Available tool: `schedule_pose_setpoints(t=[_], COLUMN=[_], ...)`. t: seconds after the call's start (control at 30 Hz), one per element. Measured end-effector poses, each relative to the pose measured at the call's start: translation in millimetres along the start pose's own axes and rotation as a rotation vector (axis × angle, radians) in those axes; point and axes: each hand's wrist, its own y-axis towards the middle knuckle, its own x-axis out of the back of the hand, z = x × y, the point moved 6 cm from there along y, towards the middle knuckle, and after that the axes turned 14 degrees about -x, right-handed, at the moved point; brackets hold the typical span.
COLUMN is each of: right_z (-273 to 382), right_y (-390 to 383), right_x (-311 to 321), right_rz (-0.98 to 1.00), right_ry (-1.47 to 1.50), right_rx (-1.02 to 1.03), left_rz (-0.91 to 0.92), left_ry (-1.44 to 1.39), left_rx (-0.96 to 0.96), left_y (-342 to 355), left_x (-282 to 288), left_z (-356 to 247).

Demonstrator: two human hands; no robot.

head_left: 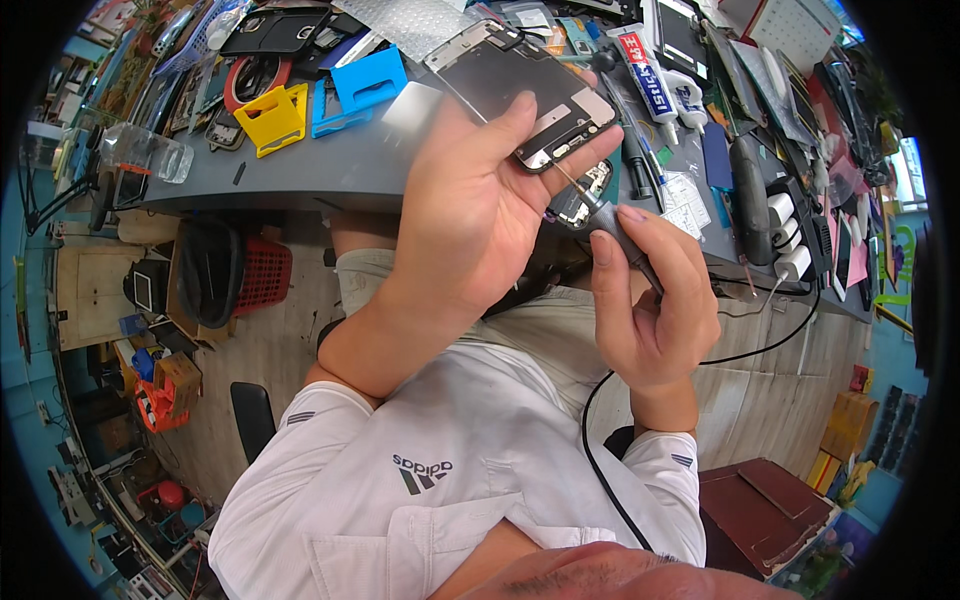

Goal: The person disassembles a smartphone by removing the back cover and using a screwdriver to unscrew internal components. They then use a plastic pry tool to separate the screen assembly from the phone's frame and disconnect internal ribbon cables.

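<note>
The phone screen panel is lifted above the grey worktop, its back turned up toward the camera, and it rests across the fingers of the left hand. Those fingers are curled up behind and around the panel's near edge, the thumb and forefinger closed on its lower corner, so the panel is pinched rather than lying loose on the palm. Just beside it, to the right and a little lower, the right hand grips a dark-handled screwdriver; its fingers are wrapped tight about the handle, the thumb pressed along the shaft side. The thin metal tip points up and left to the panel's lower edge and seems to touch it near the small bracket there, though the contact point is too small to be sure. A second opened phone body lies on the worktop right under the tool. Behind are a yellow plastic holder, blue holders and a glue tube. A black cable runs down across the person's white shirt.
</note>
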Motion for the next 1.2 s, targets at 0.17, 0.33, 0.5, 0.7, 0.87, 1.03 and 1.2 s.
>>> schedule_pose_setpoints(t=[0.17, 0.33, 0.5, 0.7, 0.87, 1.03, 1.2], right_z=[0.1, -0.3, 0.5, 0.7, 0.9, 0.4, -2.1], right_y=[0.1, 0.8, 0.9, 1.2, 1.3, 1.8, -1.4], right_x=[0.3, 1.9, 2.1, 2.3, 2.8, 2.9, 2.7], right_rz=[0.007, -0.007, -0.001, -0.014, -0.01, -0.008, 0.013], right_ry=[0.006, -0.002, -0.002, -0.01, -0.012, -0.009, -0.014], right_rx=[-0.002, 0.0, 0.002, 0.017, 0.013, 0.013, -0.053], left_rz=[0.01, 0.009, 0.01, 0.019, 0.009, 0.012, 0.021], left_ry=[-0.001, 0.001, -0.004, -0.008, -0.023, -0.016, 0.015], left_rx=[-0.012, -0.026, -0.05, -0.052, -0.043, -0.048, -0.06], left_y=[-0.5, -1.6, -2.8, -2.6, -1.0, -1.3, -2.3], left_x=[-0.9, -3.8, -4.3, -4.9, -4.7, -4.2, -1.6], left_z=[0.5, 1.2, 0.9, 1.1, 2.0, 2.7, 3.2])
